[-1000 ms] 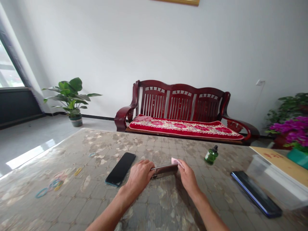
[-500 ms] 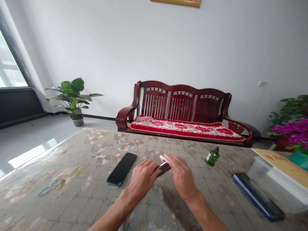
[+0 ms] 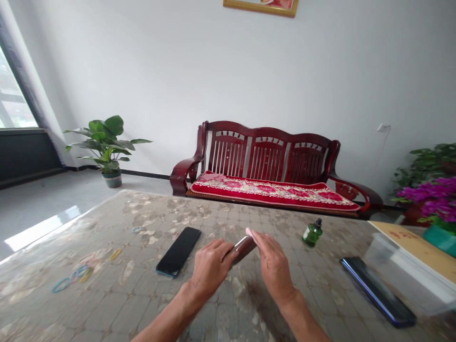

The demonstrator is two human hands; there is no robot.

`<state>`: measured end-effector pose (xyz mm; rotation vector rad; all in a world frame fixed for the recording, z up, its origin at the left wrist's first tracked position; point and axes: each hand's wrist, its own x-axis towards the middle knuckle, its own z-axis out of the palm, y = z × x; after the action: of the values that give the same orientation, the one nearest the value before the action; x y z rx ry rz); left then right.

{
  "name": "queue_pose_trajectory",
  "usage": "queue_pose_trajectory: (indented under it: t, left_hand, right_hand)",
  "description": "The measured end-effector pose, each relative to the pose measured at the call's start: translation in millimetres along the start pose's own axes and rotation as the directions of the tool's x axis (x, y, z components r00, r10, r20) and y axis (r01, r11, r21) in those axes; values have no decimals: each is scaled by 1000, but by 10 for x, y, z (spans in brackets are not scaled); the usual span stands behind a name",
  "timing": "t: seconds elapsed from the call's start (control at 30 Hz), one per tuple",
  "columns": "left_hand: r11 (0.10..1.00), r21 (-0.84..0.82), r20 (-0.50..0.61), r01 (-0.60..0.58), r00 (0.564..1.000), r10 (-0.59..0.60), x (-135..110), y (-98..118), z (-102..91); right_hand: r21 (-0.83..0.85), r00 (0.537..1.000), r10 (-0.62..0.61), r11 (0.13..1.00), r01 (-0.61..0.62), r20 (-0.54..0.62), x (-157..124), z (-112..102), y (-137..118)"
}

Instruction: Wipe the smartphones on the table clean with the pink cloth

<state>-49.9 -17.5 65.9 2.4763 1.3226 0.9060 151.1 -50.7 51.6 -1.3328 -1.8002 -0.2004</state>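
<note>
My left hand is closed around one end of a phone, a slim slab with a shiny edge and a brownish face, tilted above the table. At the phone's far end, my right hand has its fingers pressed together over a pale pink piece. Only a bit of that piece shows at the fingertips, and its kind is unclear. To the left of my hands lies a black-screened phone on the patterned tablecloth.
A small green bottle stands to the right. Beyond it are another phone and a clear plastic box. Several coloured rubber bands lie at left. A red wooden bench is across the table.
The held phone has tilted, so more of its brownish face shows. My right hand has shifted slightly right and lower along its end, with the pink piece.
</note>
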Motion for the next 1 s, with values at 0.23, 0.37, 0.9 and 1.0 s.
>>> queue_pose_trajectory:
  t: [0.23, 0.37, 0.9, 1.0]
  left_hand:
    - [970, -106, 24, 217, 976, -216, 56, -26, 66]
    - [920, -160, 141, 357, 931, -337, 95, -83, 204]
    - [842, -193, 319, 504, 844, -432, 76, -414, 660]
    - [844, -176, 322, 507, 840, -437, 68, -427, 692]
  right_hand:
    - [51, 961, 272, 960, -274, 43, -93, 103, 165]
    - [263, 923, 383, 887, -378, 37, -185, 246, 233]
    - [-78, 986, 146, 987, -140, 80, -398, 403, 108]
    - [-101, 985, 115, 990, -101, 133, -400, 417, 84]
